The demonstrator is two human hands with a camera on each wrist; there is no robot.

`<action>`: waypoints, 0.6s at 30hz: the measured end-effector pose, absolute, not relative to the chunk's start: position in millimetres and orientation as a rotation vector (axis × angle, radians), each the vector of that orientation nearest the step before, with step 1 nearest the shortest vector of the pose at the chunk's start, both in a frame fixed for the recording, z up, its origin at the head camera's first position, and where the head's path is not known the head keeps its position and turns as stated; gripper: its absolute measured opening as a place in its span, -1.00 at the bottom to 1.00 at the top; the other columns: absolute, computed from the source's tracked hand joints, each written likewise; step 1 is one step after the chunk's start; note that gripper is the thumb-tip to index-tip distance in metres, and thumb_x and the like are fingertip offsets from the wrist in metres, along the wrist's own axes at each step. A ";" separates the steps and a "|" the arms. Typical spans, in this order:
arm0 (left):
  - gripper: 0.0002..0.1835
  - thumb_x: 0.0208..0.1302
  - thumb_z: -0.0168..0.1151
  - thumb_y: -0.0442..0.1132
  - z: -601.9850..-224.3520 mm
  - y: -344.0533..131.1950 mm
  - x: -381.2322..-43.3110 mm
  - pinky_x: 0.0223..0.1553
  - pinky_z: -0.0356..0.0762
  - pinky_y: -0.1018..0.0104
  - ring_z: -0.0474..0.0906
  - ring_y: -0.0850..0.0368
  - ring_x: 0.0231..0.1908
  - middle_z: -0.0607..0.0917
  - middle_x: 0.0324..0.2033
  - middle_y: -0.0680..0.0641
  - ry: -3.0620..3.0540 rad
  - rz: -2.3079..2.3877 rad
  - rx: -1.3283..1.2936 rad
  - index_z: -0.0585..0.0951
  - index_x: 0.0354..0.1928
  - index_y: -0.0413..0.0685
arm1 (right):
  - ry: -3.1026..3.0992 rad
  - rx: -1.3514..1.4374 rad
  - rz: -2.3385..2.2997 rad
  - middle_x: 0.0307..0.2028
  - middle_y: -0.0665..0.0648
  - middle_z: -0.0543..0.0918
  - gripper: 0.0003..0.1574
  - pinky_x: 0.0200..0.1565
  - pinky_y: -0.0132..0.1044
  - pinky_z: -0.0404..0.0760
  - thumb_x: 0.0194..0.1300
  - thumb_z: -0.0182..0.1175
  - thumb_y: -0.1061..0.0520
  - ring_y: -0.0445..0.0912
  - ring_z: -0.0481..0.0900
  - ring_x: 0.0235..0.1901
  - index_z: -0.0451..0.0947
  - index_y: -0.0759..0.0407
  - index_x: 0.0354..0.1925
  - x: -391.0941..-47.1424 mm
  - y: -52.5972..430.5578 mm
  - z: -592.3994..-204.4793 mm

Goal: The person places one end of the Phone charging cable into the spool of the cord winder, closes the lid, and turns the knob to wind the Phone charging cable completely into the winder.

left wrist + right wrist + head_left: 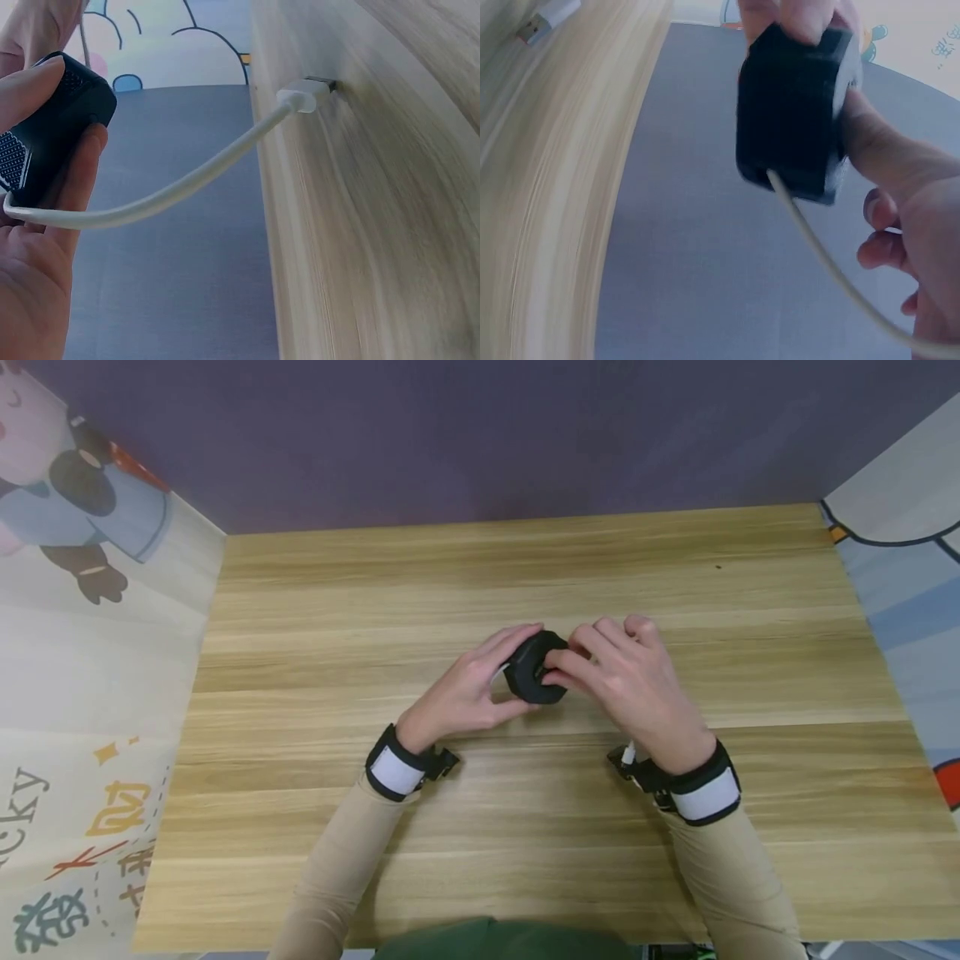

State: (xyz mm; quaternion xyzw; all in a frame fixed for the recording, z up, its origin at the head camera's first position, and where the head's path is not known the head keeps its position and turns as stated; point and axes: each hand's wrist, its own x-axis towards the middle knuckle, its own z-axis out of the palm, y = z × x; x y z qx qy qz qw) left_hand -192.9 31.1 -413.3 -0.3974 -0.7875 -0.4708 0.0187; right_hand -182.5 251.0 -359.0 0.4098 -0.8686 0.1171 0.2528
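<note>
A black, thick, many-sided case with mesh patches is held above the table between both hands. My left hand grips its rim, thumb on the near edge and fingers on the far edge. My right hand pinches at the middle of its face with thumb and index finger; the other fingers are curled. A white cable runs from the case to a white USB plug near the tabletop. In the right wrist view another length of white cable leaves the case towards my right hand.
The wood-grain table spans the space below the hands. Behind it stands a grey-purple wall panel. Printed panels flank it, with cartoon figures and lettering on the left one. A tiny dark speck lies at the back right.
</note>
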 end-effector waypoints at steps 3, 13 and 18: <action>-0.10 0.06 0.38 -0.13 -412.8 31.0 -192.6 0.25 0.31 0.31 0.30 0.11 0.22 0.34 0.29 -0.19 -2.438 -1.462 -1.212 0.16 0.41 -0.19 | -2.341 1.087 0.322 -0.41 0.08 0.55 -0.68 -0.30 -0.02 0.27 0.21 0.19 -0.11 0.01 0.41 -0.42 0.63 0.09 -0.25 -182.6 248.9 -360.3; -0.09 0.04 0.38 -0.15 -411.7 32.0 -193.0 0.26 0.29 0.30 0.29 0.09 0.23 0.35 0.28 -0.22 -2.393 -1.449 -1.164 0.17 0.40 -0.23 | -2.329 0.983 0.369 -0.44 0.11 0.53 -0.65 -0.23 0.06 0.27 0.19 0.22 -0.10 0.04 0.42 -0.44 0.64 0.17 -0.30 -179.6 242.2 -361.2; -0.10 0.03 0.39 -0.15 -412.1 32.6 -193.7 0.26 0.29 0.30 0.29 0.09 0.23 0.35 0.27 -0.22 -2.388 -1.433 -1.131 0.18 0.39 -0.24 | -2.351 0.916 0.386 -0.47 0.11 0.53 -0.64 -0.23 0.06 0.26 0.19 0.23 -0.11 0.04 0.42 -0.44 0.64 0.17 -0.34 -178.0 237.8 -362.3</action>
